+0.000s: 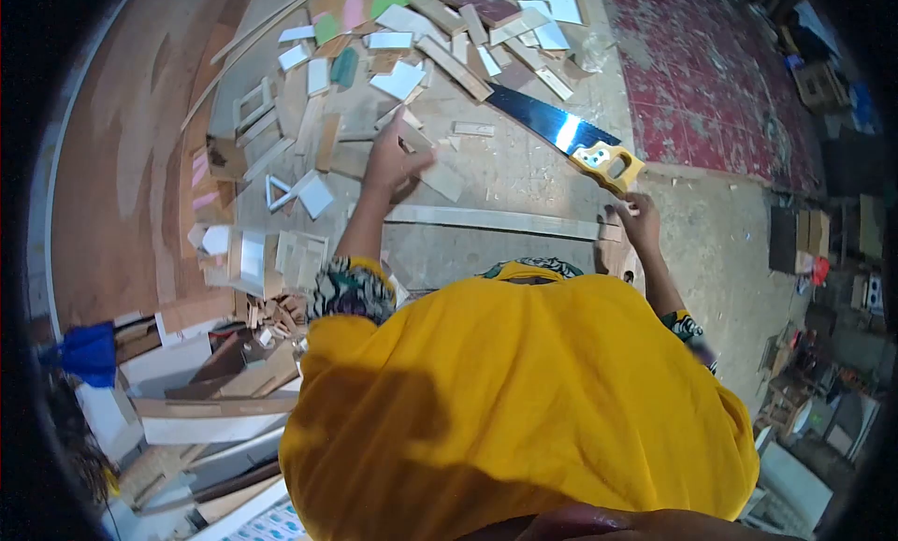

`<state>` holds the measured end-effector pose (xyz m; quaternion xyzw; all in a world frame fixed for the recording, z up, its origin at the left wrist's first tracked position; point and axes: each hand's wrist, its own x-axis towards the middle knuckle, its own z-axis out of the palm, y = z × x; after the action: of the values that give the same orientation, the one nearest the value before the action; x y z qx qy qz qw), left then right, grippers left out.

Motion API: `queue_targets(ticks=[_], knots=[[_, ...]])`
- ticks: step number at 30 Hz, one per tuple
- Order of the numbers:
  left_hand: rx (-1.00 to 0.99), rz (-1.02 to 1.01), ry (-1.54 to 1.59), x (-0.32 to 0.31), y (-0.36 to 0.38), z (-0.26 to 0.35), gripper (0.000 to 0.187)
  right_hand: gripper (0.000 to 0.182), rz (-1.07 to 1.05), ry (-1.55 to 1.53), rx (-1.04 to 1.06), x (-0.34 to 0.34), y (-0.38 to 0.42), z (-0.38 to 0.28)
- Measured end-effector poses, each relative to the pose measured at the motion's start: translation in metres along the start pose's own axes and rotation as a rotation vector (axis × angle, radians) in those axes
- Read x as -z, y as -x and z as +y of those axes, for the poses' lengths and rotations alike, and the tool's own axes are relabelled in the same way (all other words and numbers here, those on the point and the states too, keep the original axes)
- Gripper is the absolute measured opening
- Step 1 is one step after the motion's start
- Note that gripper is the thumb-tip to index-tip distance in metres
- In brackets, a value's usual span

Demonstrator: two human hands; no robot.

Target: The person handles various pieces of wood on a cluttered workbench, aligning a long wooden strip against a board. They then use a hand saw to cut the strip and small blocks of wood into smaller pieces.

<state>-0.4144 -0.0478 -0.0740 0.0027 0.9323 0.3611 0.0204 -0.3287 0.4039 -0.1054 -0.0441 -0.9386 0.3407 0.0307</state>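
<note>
My left hand [398, 156] is over the workbench, thumb and index finger spread apart, among small wood offcuts; a flat pale piece [441, 178] lies just beside it. Near the bench's right edge, my right hand [638, 214] has its fingers curled, close below the yellow handle of a hand saw [552, 125]. Whether those fingers hold anything is too small to tell. The saw lies flat with its blade pointing to the upper left. A long pale wooden strip [496, 220] stretches across the bench between my two forearms. A small wood block [473, 129] rests left of the blade.
Many white and brown offcuts [399, 80] are piled at the bench's far side. Small wooden frames [257, 106] lie at the left. Long boards [210, 407] are stacked at lower left. A worn red floor area [711, 101] is at upper right, with boxes [812, 232] beyond.
</note>
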Motion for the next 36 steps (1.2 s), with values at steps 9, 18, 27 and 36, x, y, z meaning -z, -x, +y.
queue_targets(ticks=[9,18,27,36], knots=[[-0.369,0.078,0.303,-0.067,0.030,0.102,0.085,0.039,-0.538,-0.641,-0.085,-0.028,-0.033,-0.132],[0.189,-0.227,1.295,-0.063,0.045,0.068,0.056,0.044,-0.487,0.211,0.538,-0.059,-0.011,-0.094],[0.366,-0.326,1.930,-0.043,0.089,0.076,0.060,0.024,-0.675,0.326,0.571,-0.061,-0.025,-0.077],[0.267,-0.497,1.935,-0.050,0.098,0.090,0.061,0.028,-0.449,-0.573,0.460,-0.052,-0.039,-0.153]])
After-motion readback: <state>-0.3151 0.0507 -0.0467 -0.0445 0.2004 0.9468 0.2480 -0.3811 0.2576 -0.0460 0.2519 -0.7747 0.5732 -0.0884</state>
